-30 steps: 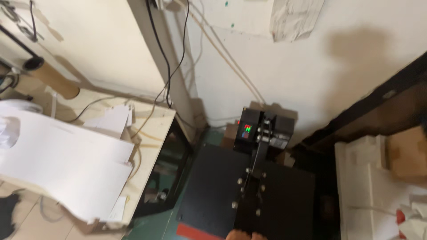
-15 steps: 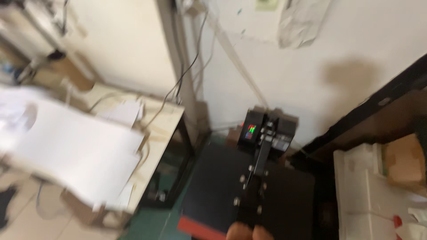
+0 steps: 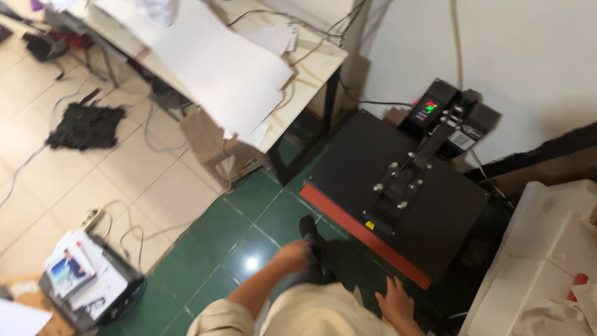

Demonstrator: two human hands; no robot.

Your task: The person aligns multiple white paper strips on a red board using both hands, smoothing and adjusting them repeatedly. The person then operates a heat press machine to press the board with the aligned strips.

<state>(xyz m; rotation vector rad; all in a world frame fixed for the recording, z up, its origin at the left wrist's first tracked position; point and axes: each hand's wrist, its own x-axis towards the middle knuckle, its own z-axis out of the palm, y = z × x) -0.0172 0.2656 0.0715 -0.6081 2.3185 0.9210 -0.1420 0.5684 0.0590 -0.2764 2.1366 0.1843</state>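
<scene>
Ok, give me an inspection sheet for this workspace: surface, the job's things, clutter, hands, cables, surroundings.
Surface: green tiled floor meeting beige tiles.
Job's things: black heat press, plate down, red edge along its front; lit control box at the back.
Clutter: large white sheets overhanging a wooden table; dark cloth on the floor; printed papers on a black box.
Hands: left hand by the press handle, grip unclear; right hand spread below the press front, empty.
Cables: several across the beige tiles and table.
Surroundings: white wall, white foam blocks at right.
</scene>
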